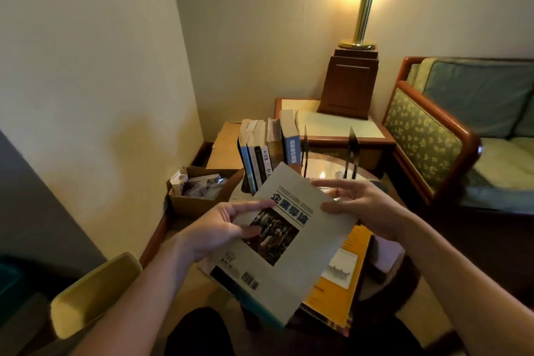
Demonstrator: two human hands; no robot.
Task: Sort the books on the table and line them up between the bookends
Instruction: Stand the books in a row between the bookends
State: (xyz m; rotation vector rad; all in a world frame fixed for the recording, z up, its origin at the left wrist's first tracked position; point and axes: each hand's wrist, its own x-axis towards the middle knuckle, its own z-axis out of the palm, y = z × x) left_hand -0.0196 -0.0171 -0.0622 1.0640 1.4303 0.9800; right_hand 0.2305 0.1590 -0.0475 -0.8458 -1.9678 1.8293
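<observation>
I hold a large grey book point(300, 257) with a dark photo and blue title on its cover, tilted above the table. My left hand point(222, 228) grips its left edge, thumb on the cover. At the book's upper right corner my right hand point(355, 202) holds it with the thumb on top. Behind it, several books point(267, 150) stand upright in a row on the round glass table point(323, 170). A black bookend point(352, 153) stands to the right of the row, and a thin black one point(304, 147) stands beside the last book. A yellow book point(338, 292) lies under the grey one.
An open cardboard box point(199, 196) of small items sits on the floor at left, a closed box point(225, 147) behind it. A side table point(341, 124) with a brass lamp point(361, 23) stands at the back. A sofa point(468, 130) is at right and a yellow chair arm point(95, 295) lower left.
</observation>
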